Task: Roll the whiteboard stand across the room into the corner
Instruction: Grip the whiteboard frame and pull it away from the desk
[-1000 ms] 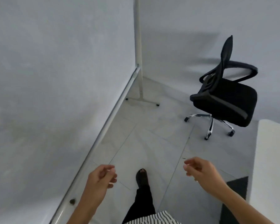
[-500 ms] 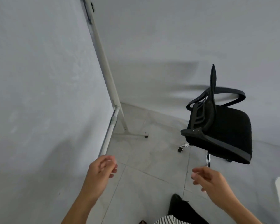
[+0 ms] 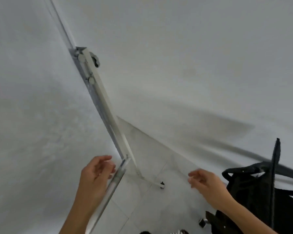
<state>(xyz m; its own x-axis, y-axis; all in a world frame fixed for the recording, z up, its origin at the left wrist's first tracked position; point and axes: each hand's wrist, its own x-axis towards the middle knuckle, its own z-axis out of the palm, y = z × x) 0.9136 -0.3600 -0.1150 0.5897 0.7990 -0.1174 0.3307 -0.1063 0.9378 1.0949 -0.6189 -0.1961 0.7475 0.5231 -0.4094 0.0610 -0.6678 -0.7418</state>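
Note:
The whiteboard stand fills the left of the view. Its white board face (image 3: 32,115) ends at a grey side post (image 3: 100,102) with round knobs, and a marker tray (image 3: 115,181) runs along the bottom edge. One foot with a small black caster (image 3: 161,184) rests on the tiled floor. My left hand (image 3: 96,173) hovers at the tray's end near the lower corner of the board, fingers curled and apart, holding nothing. My right hand (image 3: 205,182) is raised in the air to the right, fingers loosely bent, holding nothing.
A black office chair (image 3: 264,191) stands close on the right, its chrome base (image 3: 203,222) near my feet. White walls (image 3: 193,65) meet the grey tiled floor (image 3: 150,157) just behind the stand's foot.
My view has tilted upward and moved closer to the stand's side post. Both hands have risen, and the left one has come next to the tray's end. The chair has slid toward the lower right.

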